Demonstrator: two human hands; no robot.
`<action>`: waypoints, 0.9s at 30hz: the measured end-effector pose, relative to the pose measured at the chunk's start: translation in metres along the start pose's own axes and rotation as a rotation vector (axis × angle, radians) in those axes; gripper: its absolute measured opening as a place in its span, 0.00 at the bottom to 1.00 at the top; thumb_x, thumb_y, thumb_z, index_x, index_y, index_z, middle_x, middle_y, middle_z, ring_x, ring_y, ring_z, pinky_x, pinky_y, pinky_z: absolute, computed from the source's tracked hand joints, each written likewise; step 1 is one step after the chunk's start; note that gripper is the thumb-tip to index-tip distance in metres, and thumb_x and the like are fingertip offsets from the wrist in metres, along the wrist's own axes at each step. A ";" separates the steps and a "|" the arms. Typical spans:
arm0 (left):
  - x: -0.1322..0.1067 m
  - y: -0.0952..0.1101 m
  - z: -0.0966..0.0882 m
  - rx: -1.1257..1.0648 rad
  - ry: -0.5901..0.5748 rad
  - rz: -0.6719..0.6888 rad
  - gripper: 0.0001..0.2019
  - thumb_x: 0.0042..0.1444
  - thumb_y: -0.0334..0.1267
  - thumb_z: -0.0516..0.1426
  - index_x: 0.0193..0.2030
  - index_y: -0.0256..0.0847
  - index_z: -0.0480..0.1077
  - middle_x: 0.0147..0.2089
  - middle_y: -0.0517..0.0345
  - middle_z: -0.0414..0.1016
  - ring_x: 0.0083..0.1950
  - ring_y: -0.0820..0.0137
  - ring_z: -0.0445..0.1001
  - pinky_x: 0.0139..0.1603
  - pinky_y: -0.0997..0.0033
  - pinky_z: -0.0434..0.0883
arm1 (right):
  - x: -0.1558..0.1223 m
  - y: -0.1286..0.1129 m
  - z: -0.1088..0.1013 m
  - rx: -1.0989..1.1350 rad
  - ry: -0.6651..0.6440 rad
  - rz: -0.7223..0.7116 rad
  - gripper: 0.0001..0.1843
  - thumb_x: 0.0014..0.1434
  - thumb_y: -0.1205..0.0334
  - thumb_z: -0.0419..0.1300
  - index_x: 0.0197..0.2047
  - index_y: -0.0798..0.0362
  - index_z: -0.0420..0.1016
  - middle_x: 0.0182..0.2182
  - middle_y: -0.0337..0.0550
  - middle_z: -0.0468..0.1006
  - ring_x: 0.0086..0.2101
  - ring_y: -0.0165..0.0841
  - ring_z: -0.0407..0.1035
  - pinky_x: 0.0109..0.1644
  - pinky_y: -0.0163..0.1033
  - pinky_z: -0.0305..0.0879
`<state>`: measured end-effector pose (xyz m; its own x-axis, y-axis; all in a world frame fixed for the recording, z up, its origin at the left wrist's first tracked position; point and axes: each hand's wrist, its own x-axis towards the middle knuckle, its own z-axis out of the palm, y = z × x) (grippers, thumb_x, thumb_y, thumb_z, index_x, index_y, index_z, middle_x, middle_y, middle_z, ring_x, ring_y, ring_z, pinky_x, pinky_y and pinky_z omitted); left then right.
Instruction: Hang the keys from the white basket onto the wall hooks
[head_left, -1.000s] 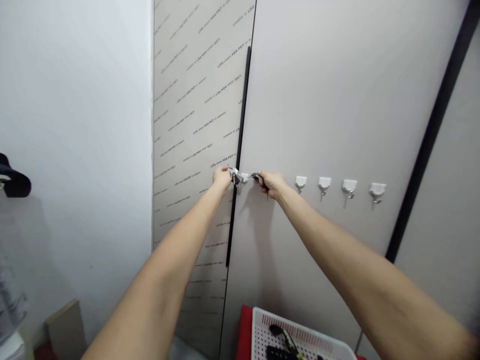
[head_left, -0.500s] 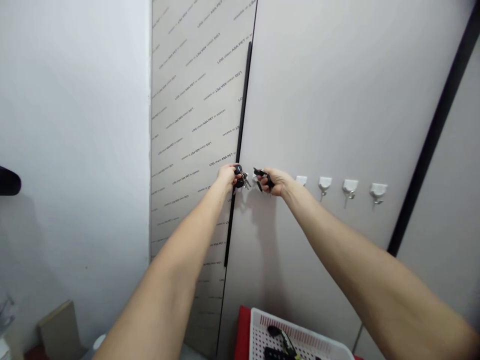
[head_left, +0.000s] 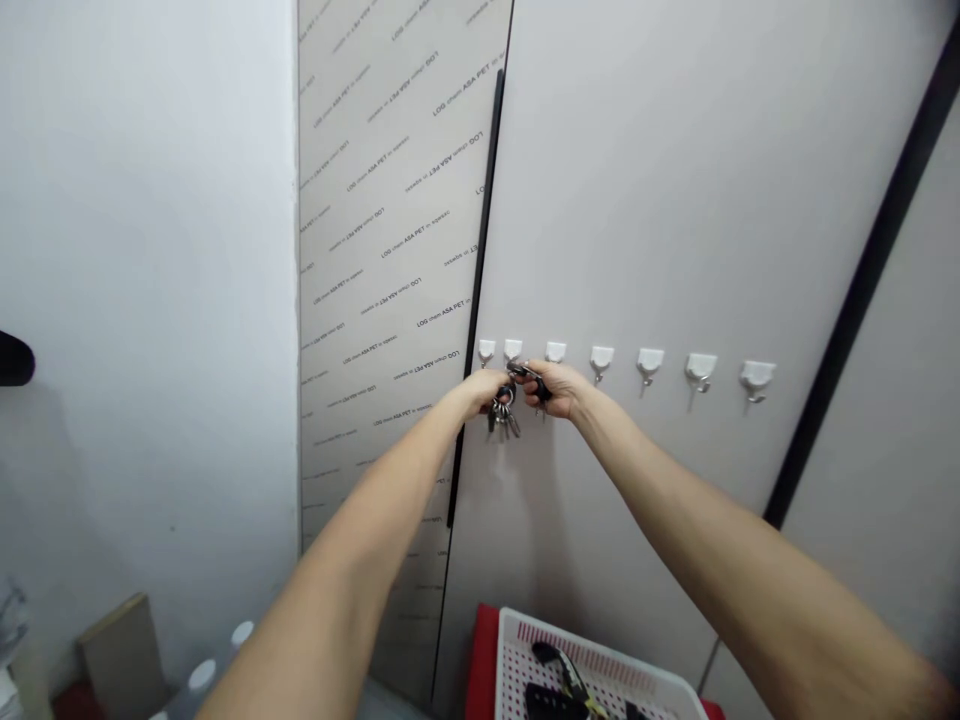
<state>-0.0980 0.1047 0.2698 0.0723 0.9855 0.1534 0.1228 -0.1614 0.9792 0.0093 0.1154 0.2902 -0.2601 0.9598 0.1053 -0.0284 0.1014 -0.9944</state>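
My left hand (head_left: pixel 485 392) is closed on a bunch of keys (head_left: pixel 504 418), which dangles from its fingers in front of the pale cabinet door. Close beside it, my right hand (head_left: pixel 555 388) grips a second bunch of keys (head_left: pixel 541 390) with dark fobs. The fingertips of both hands nearly meet just below a white adhesive hook (head_left: pixel 513 350). Another white hook (head_left: pixel 487 351) sits to its left, and a third hook (head_left: pixel 556 352) shows partly above my right hand. Whether either bunch touches a hook I cannot tell.
More white hooks (head_left: pixel 650 362) run in a row to the right. A black handle strip (head_left: pixel 487 200) edges the door. Below, a white perforated basket (head_left: pixel 600 650) holding black tools rests on something red (head_left: pixel 481 660). A brown board (head_left: pixel 124 655) leans at lower left.
My left hand has moved right and slightly down with its keys, closer to my right hand. The leftmost hooks now show. My right hand has shifted slightly right and down.
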 end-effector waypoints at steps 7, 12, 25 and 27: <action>0.003 0.003 -0.010 -0.189 -0.079 -0.062 0.09 0.39 0.37 0.51 0.16 0.37 0.55 0.08 0.69 0.49 0.10 0.83 0.47 0.12 0.82 0.47 | 0.003 -0.008 -0.002 -0.227 0.006 -0.162 0.06 0.47 0.65 0.47 0.31 0.54 0.61 0.09 0.30 0.58 0.08 0.19 0.48 0.11 0.26 0.39; 0.007 0.022 -0.021 -0.316 0.010 -0.004 0.09 0.40 0.35 0.49 0.15 0.37 0.55 0.08 0.70 0.49 0.09 0.83 0.47 0.12 0.82 0.47 | 0.010 -0.001 0.000 -0.262 0.005 -0.054 0.13 0.48 0.59 0.42 0.33 0.56 0.61 0.07 0.32 0.58 0.07 0.21 0.47 0.11 0.27 0.40; -0.045 -0.011 0.026 0.026 -0.198 0.242 0.09 0.41 0.37 0.47 0.15 0.35 0.57 0.09 0.67 0.51 0.12 0.83 0.48 0.15 0.81 0.48 | -0.049 0.053 -0.035 -0.121 0.007 -0.177 0.09 0.45 0.66 0.44 0.28 0.57 0.62 0.12 0.33 0.60 0.10 0.20 0.50 0.12 0.27 0.43; -0.062 -0.050 0.049 0.116 -0.256 0.203 0.11 0.42 0.38 0.45 0.15 0.35 0.57 0.10 0.66 0.53 0.13 0.82 0.50 0.15 0.81 0.49 | -0.072 0.081 -0.051 -0.171 -0.046 -0.094 0.10 0.43 0.68 0.45 0.29 0.57 0.64 0.13 0.33 0.60 0.11 0.20 0.52 0.12 0.27 0.44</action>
<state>-0.0600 0.0491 0.2049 0.3509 0.8901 0.2907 0.1912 -0.3720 0.9083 0.0751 0.0676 0.2021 -0.3082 0.9313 0.1941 0.1090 0.2372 -0.9653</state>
